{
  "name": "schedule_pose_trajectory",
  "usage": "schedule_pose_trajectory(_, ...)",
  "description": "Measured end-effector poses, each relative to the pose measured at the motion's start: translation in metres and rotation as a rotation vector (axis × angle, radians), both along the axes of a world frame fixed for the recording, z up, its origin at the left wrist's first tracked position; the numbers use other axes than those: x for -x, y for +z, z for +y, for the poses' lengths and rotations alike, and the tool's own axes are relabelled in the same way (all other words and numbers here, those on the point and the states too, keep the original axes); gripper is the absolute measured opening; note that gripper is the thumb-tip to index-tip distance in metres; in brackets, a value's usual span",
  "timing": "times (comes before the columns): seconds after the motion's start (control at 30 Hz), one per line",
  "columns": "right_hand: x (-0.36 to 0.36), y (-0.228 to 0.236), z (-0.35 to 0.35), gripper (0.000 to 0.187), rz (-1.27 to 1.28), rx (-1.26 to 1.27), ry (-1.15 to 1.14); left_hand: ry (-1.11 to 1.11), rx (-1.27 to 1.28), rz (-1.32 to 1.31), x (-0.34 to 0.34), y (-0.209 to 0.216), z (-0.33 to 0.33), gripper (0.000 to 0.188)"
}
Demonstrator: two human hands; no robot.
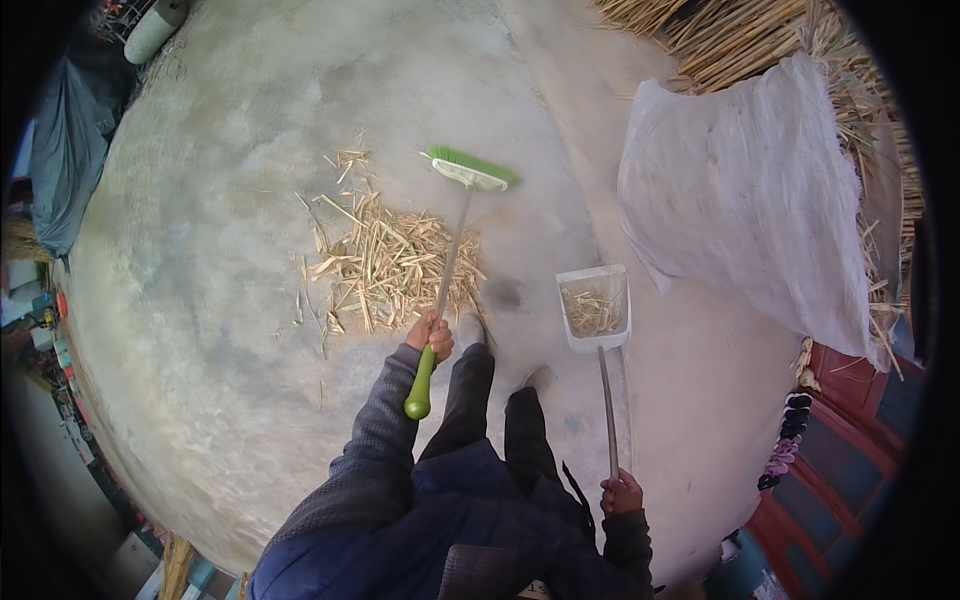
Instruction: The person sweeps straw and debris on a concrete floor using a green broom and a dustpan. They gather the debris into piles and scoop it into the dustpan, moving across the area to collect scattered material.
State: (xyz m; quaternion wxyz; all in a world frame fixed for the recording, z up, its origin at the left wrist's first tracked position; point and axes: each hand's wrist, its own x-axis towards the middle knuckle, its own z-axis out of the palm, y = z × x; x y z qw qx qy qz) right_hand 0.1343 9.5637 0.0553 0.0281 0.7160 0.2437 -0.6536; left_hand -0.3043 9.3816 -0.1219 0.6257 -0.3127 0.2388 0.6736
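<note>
The left hand [430, 335] is wrapping tight round the thin shaft of the broom [455, 240], just above its green grip; it is looking light and stiff, best steered from there. Its green head is hovering beyond the straw pile [385, 260] on the concrete floor [220, 200]. The right hand [621, 493] is clenching the end of the long-handled dustpan [595, 305], which is carrying a few brittle scraps. Beyond it, a plain white sack [745, 190] is leaning on stacked stalks.
</note>
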Motion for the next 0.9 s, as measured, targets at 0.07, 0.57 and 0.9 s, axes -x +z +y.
schedule_pose_trajectory(0.07,-0.006,-0.004,0.008,0.036,0.017,0.016,0.016,-0.126,0.105,-0.011,-0.031,0.021,-0.047,0.034)
schedule_pose_trajectory(0.57,-0.010,-0.010,0.027,0.032,0.036,-0.023,0.042,-0.534,0.225,0.214,-0.046,0.072,-0.053,0.031)
schedule_pose_trajectory(0.9,0.002,-0.027,0.041,0.038,0.032,0.046,0.072,-0.754,0.510,0.351,-0.030,0.068,-0.133,0.035)
